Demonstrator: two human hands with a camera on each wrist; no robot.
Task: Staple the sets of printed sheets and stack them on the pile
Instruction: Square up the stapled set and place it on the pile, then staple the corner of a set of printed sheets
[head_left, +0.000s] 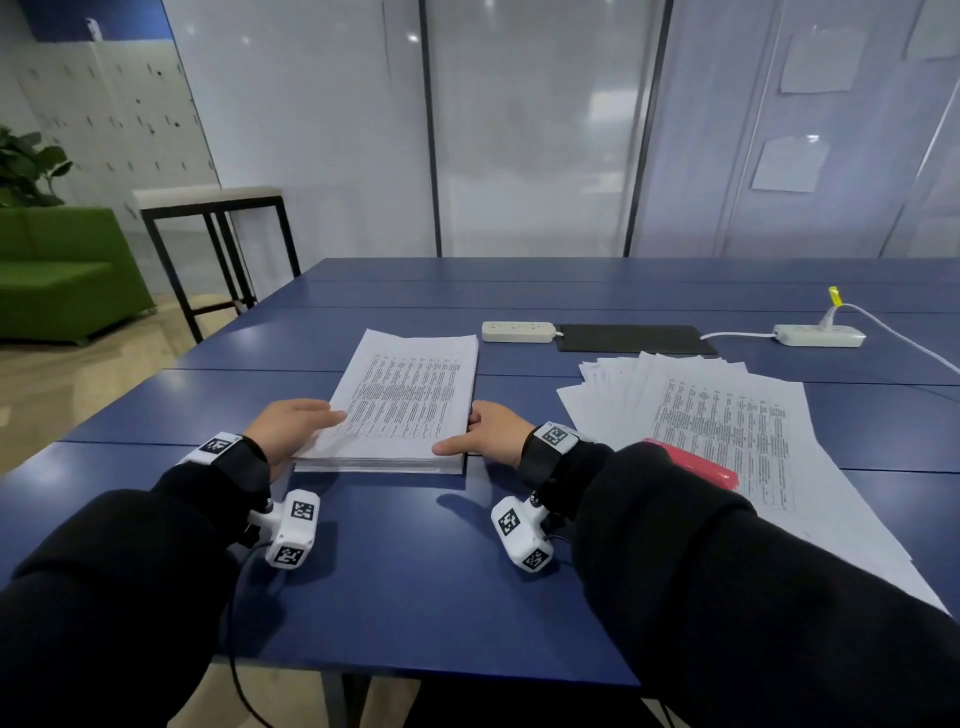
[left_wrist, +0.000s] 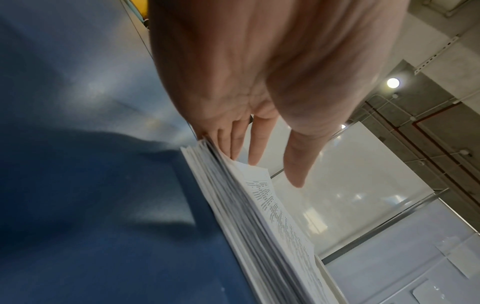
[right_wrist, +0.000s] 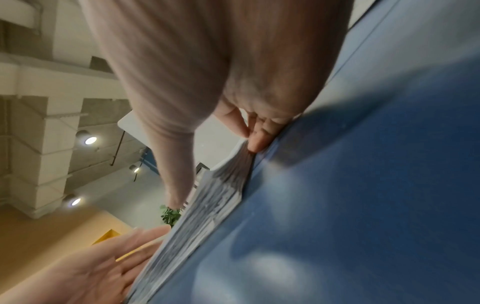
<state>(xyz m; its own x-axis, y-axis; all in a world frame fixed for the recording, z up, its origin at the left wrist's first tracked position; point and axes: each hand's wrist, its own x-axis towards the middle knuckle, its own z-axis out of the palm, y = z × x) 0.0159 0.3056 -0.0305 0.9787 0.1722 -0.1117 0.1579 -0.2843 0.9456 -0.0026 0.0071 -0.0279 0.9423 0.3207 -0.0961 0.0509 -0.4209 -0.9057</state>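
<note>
Printed sheets in a thick pile (head_left: 405, 400) lie on the blue table (head_left: 395, 571), straight ahead of the person and near the table's front edge, the top page face up with lines of small text. Both hands bracket this pile at its near end. The left hand (head_left: 291, 426) lies flat against the pile's left edge, fingers straight and relaxed, with the fingertips (left_wrist: 253, 158) reaching onto the top sheet; it holds nothing. The right hand (head_left: 488, 431) rests at the right edge, thumb stretched along the near right corner, while its fingers (right_wrist: 255, 142) curl down against the side of the pile where the sheets fan a little; whether they pinch any sheets cannot be told.

The step in hand appears to be squaring the pile. To do it well, the two palms would best press inward together and evenly, so that stray edges slide flush without the upper sheets buckling. Light pressure suits loose paper; a hard shove from one side would likely skew the whole pile.

Off to the right, well apart from the pile, loose fanned sheets (head_left: 727, 415) spread across the table, and a red stapler (head_left: 691, 462), partly hidden behind the right sleeve, lies on them. Further back sit a power strip (head_left: 517, 331) and a dark pad (head_left: 636, 339).
</note>
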